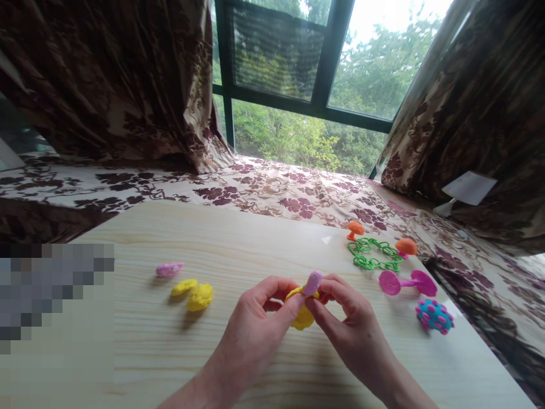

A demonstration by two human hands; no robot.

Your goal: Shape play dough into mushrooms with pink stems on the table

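Observation:
Both my hands meet above the middle of the table. My left hand (266, 315) pinches the left side of a yellow modelling-clay piece (303, 319), thumb in front and fingers behind. From the other side, my right hand (347, 309) closes its thumb and fingers on the same piece. A pink clay lump (314, 281) sticks up at the top between my fingertips, against the yellow. My fingers hide part of the yellow clay. To the left lie a round yellow clay lump (200, 297), a flatter yellow clay piece (184, 287) and a small pink clay piece (169, 270).
On the right of the wooden table (140, 352) are a green chain ring (372, 264), an orange mushroom shape (355, 229), an orange-capped piece (406, 246), a magenta dumbbell (409, 282) and a blue ball with pink dots (434, 316). A lamp (469, 188) stands beyond.

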